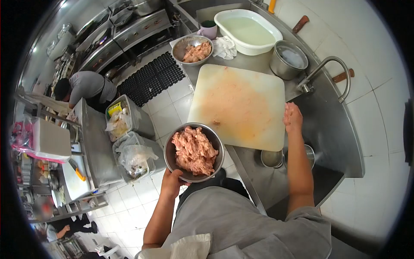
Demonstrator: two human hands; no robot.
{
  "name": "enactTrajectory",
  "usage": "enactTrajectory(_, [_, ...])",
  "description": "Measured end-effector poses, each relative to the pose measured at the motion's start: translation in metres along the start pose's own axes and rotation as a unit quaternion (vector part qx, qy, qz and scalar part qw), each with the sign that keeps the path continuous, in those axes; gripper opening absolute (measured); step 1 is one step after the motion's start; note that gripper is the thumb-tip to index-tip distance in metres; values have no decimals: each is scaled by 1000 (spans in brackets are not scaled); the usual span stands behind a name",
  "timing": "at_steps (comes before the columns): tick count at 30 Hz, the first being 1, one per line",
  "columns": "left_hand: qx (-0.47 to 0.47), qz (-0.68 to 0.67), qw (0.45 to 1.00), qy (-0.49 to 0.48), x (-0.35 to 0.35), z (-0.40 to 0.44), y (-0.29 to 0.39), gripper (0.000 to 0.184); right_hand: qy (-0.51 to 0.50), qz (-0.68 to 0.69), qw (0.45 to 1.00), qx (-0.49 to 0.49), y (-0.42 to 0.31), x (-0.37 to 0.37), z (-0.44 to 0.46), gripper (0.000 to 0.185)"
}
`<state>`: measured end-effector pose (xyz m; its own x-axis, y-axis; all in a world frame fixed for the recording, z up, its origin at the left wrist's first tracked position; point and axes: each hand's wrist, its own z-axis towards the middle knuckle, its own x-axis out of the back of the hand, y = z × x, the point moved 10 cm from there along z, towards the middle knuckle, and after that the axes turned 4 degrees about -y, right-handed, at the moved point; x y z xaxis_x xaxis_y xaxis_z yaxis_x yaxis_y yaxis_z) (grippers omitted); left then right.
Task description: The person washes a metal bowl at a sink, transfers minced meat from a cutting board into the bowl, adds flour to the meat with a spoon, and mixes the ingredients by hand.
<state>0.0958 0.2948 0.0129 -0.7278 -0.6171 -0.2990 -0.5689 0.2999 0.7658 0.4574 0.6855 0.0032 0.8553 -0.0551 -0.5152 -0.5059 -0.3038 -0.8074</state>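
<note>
A metal bowl (219, 144) heaped with raw chopped meat (194, 151) is held at its near rim by my left hand (173, 180), in front of my body. My right hand (293, 115) is at the right edge of the white cutting board (237, 103), its fingers curled, with bits of meat on them; what they hold, if anything, I cannot make out. The board is smeared with pinkish residue and small scraps. A second metal bowl (177, 52) with more meat (197, 52) stands beyond the board's far left corner.
Behind the board are a white cloth (224, 47), a mug (208, 30), a white tub of liquid (250, 32) and a steel pot (280, 64). A faucet (306, 85) rises at right over the sink. At left are lined bins (144, 116) and a bending co-worker (92, 86).
</note>
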Motion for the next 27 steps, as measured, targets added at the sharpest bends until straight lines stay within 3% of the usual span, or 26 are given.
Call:
enactTrajectory(2, [13,-3,1000,6,10,0,-7,37,-63,-125,990,-20,11,-67,-21,13])
enactTrajectory(4, [30,-4,1000,8,19,-2,-13,37,-142,-348,926,-29,41,-148,-51,19])
enactTrajectory(5, [27,-7,1000,11,21,-5,-13,37,-231,-433,862,125,56,-189,-61,19])
enactTrajectory(6, [29,-19,999,23,25,-8,-14,37,-313,-498,761,274,75,-222,-80,20])
enactTrajectory(7, [30,-33,998,38,31,-12,-16,37,-323,-496,758,273,86,-232,-89,20])
enactTrajectory(9, [30,-52,997,52,24,-6,-25,37,-382,-623,577,364,117,-254,-117,23])
enactTrajectory(11, [24,-79,993,80,17,-9,-31,39,-404,-622,560,371,130,-234,-98,24])
enactTrajectory(12, [18,-85,991,99,21,-10,-35,39,-367,-614,544,439,125,-222,-85,21])
enactTrajectory(14, [8,-108,984,141,28,-15,-47,39,-285,-690,534,397,116,-184,-25,15])
enactTrajectory(15, [4,-117,983,141,27,-16,-50,40,-254,-633,639,356,107,-153,17,12])
enactTrajectory(17, [-14,-139,978,157,29,-18,-61,42,-224,-505,827,106,118,-113,85,13])
enactTrajectory(18, [-19,-138,977,163,29,-19,-63,44,-203,-415,885,-56,102,-116,77,14])
enactTrajectory(20, [-35,-138,974,175,34,-12,-79,48,-263,-142,953,-42,69,-167,53,19])
enactTrajectory(22, [-55,-151,966,201,27,-27,-75,50,-408,-41,911,38,-11,-243,-21,22])
enactTrajectory(23, [-52,-151,965,209,23,-48,-59,52,-419,-29,892,169,-63,-286,-81,22])
enactTrajectory(24, [-79,-161,961,212,25,-62,-54,55,-387,-12,891,236,-85,-310,-140,20])
enactTrajectory(25, [-106,-167,957,211,26,-73,-50,59,-457,49,859,226,-68,-326,-171,19])
enactTrajectory(27, [-116,-170,954,217,33,-99,-47,61,-588,-67,742,313,9,-339,-245,22])
